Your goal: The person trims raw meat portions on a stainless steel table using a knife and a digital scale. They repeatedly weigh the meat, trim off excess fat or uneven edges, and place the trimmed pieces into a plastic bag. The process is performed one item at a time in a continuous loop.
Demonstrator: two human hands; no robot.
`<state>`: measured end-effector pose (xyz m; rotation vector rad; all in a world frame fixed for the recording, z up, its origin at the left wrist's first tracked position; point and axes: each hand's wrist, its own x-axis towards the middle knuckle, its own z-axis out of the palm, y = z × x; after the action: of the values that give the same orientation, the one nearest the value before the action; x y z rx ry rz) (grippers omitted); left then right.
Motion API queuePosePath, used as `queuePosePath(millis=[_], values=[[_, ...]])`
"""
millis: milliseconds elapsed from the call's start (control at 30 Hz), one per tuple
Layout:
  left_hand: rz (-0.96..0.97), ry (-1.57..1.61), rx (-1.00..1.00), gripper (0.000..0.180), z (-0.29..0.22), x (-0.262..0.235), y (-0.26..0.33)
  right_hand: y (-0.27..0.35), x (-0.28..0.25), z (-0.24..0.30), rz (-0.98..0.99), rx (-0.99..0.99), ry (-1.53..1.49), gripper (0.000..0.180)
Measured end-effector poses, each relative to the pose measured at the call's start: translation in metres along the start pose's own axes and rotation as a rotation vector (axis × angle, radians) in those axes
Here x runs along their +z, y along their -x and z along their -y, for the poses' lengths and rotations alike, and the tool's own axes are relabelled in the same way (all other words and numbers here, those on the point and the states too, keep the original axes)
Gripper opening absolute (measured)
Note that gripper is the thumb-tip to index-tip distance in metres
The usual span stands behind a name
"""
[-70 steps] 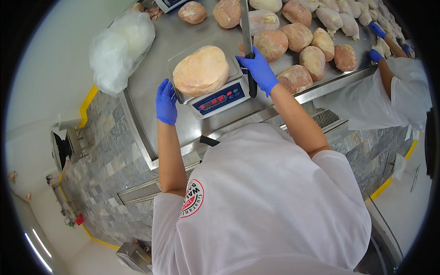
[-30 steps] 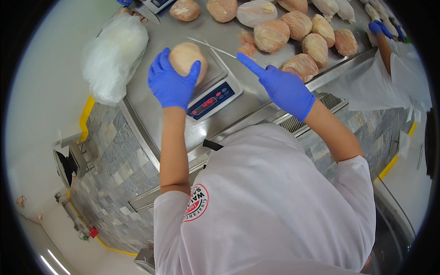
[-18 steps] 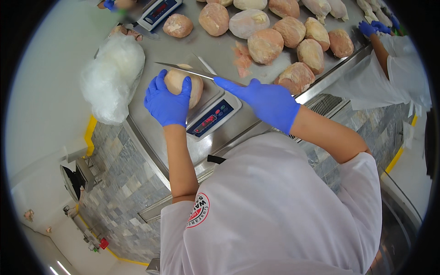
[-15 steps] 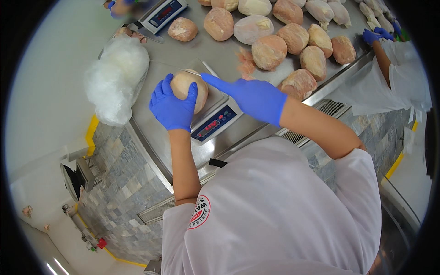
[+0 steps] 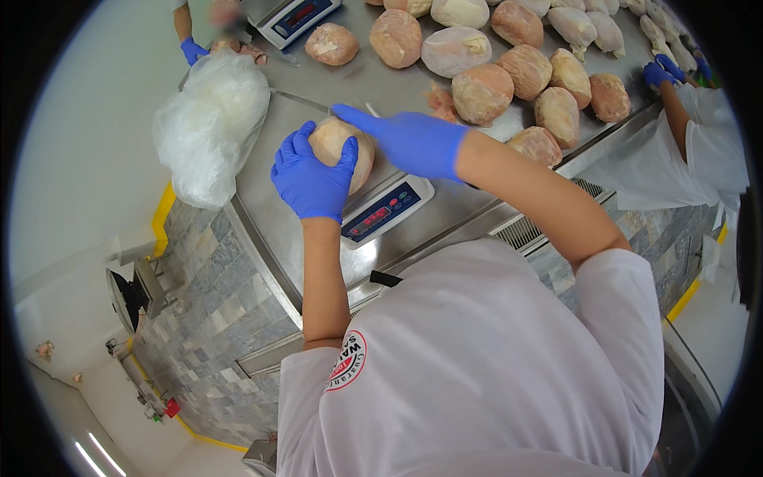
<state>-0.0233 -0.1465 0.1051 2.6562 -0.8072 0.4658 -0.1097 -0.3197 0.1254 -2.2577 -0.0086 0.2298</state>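
Left hand (image 5: 311,180) wrapped around a pale meat lump (image 5: 331,145); right hand (image 5: 417,145) closed on a knife (image 5: 306,101).

The lump sits between left thumb and fingers, just left of the right hand; the blade points left across its far side, contact unclear. Beneath is a scale (image 5: 388,213) on a metal table (image 5: 266,203), with translucent plastic (image 5: 211,131) far left, more meat lumps (image 5: 483,94) far right.

Left hand (image 5: 316,176) cupped, right hand (image 5: 413,141) pointing leftward, probably clenched
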Motion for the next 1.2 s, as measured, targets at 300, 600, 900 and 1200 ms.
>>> queuePosePath(millis=[300, 600, 900, 1200], values=[[0.003, -0.002, -0.003, 0.059, 0.008, -0.002, -0.004, 0.011, 0.013, -0.007, 0.075, 0.044, 0.007, 0.073], [0.001, -0.073, -0.032, 0.06, 0.009, 0.0, -0.011, -0.017, 0.018, -0.004, -0.029, -0.033, 0.034, 0.078], [0.016, -0.057, -0.039, 0.057, 0.016, -0.001, -0.01, 0.002, 0.004, 0.007, 0.187, 0.141, -0.05, 0.082], [0.149, 0.122, 0.34, 0.06, 0.053, -0.008, -0.032, 0.039, 0.0, -0.02, 0.159, 0.26, -0.261, 0.076]])
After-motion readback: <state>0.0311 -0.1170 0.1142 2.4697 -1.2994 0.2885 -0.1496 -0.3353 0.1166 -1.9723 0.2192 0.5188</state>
